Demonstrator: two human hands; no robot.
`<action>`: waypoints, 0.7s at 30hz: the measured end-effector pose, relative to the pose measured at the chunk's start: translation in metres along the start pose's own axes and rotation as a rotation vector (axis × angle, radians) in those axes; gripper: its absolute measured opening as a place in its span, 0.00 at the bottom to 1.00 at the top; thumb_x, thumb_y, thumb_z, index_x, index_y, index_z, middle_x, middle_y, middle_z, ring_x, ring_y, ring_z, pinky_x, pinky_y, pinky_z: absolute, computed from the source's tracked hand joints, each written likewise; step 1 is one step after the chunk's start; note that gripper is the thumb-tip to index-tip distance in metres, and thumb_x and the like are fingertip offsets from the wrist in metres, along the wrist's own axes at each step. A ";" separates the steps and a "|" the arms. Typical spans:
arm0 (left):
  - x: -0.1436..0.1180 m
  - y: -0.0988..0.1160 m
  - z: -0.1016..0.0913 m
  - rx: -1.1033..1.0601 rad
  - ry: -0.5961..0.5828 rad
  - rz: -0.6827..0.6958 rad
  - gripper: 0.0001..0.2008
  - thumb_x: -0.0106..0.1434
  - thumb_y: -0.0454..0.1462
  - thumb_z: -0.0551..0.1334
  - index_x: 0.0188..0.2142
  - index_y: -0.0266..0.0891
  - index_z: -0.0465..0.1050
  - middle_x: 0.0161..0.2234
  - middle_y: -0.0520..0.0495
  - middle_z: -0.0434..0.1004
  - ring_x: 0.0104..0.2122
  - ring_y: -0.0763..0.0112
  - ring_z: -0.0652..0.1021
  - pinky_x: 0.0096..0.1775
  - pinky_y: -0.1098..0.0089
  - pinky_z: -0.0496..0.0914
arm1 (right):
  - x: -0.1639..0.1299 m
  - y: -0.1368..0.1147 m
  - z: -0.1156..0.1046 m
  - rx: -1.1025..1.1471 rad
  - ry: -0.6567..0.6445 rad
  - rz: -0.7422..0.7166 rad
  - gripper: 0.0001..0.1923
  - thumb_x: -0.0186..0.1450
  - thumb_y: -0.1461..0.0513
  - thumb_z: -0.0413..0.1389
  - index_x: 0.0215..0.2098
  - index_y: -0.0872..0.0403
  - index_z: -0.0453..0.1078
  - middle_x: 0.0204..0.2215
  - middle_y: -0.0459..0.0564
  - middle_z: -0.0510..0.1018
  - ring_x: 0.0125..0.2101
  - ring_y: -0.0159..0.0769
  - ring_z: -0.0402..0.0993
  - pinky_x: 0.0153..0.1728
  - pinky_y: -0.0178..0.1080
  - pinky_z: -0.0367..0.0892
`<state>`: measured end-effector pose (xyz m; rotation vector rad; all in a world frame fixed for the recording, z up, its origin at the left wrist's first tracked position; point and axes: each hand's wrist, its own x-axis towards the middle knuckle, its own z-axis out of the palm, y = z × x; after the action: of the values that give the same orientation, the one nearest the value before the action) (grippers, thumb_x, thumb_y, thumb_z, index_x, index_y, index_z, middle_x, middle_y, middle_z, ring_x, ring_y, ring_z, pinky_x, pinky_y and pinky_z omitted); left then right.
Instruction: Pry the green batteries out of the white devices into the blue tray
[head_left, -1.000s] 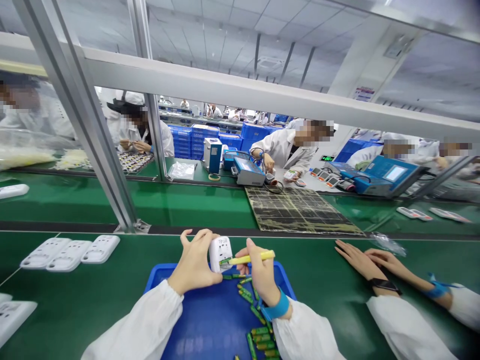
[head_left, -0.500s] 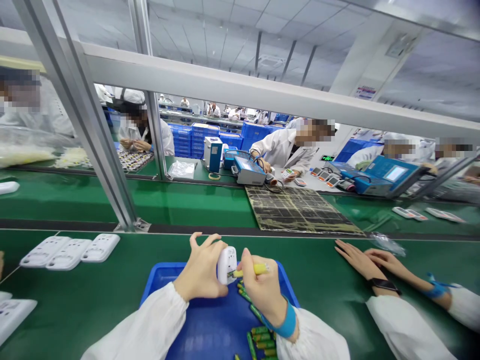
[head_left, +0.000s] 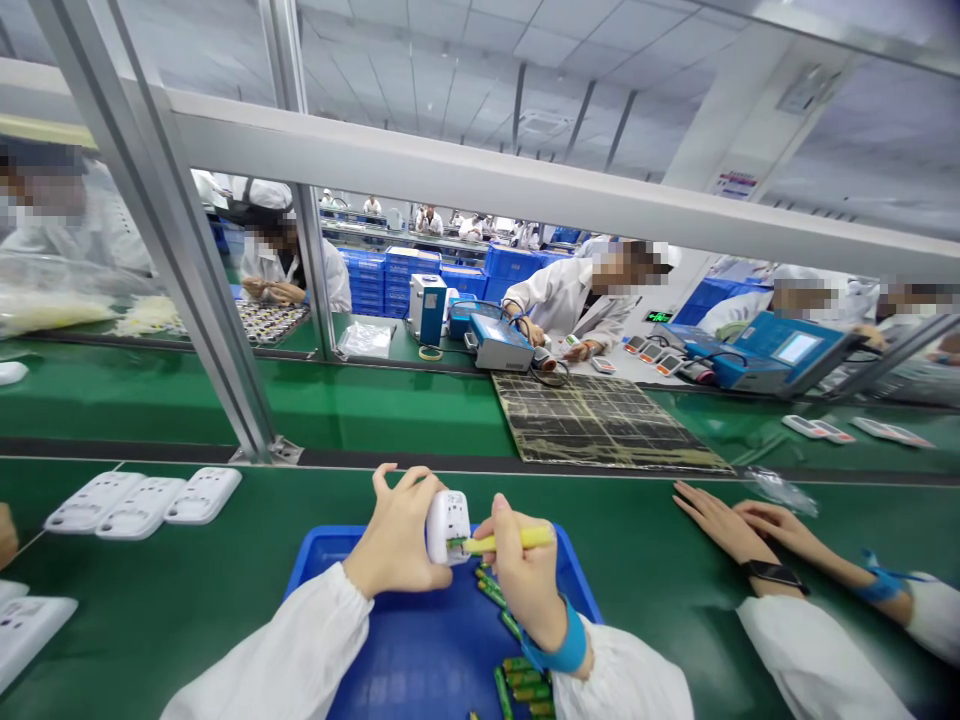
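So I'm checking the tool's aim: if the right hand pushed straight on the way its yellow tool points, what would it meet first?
Probably the white device in the left hand; the yellow tool in the right hand already points into it.

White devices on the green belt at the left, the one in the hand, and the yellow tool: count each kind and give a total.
White devices in the row on the belt: 3
White device in the left hand: 1
Yellow tool: 1
Total: 5
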<state>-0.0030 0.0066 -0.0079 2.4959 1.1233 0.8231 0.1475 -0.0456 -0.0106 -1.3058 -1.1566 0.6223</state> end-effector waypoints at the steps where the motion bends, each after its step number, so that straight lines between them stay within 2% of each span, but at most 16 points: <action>1: 0.000 0.000 -0.001 0.003 0.004 -0.008 0.29 0.34 0.39 0.65 0.40 0.43 0.63 0.39 0.52 0.70 0.46 0.59 0.68 0.55 0.51 0.44 | 0.000 0.000 0.000 -0.002 0.005 -0.003 0.26 0.64 0.51 0.51 0.14 0.56 0.70 0.09 0.46 0.69 0.10 0.30 0.64 0.13 0.31 0.57; 16: 0.000 0.002 -0.004 0.024 0.002 -0.021 0.25 0.35 0.40 0.64 0.35 0.42 0.60 0.36 0.53 0.67 0.41 0.62 0.68 0.54 0.51 0.46 | -0.001 0.001 0.001 -0.025 0.054 -0.088 0.25 0.67 0.55 0.49 0.16 0.56 0.71 0.09 0.45 0.69 0.10 0.29 0.65 0.12 0.31 0.57; 18: 0.000 0.001 -0.003 0.045 -0.004 -0.015 0.24 0.35 0.40 0.63 0.35 0.42 0.60 0.35 0.52 0.68 0.41 0.61 0.68 0.54 0.50 0.46 | -0.002 0.000 0.001 -0.084 0.044 -0.164 0.24 0.68 0.58 0.48 0.16 0.56 0.70 0.09 0.45 0.68 0.10 0.29 0.64 0.13 0.31 0.57; 21: 0.000 0.001 0.001 0.088 -0.010 0.000 0.24 0.35 0.41 0.63 0.35 0.42 0.60 0.35 0.51 0.69 0.41 0.60 0.68 0.54 0.48 0.46 | -0.005 -0.003 0.001 -0.264 0.024 -0.422 0.23 0.68 0.63 0.47 0.16 0.56 0.69 0.11 0.46 0.70 0.12 0.28 0.67 0.17 0.31 0.58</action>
<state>-0.0020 0.0055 -0.0079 2.5680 1.1812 0.7766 0.1441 -0.0504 -0.0093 -1.2285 -1.4765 0.1476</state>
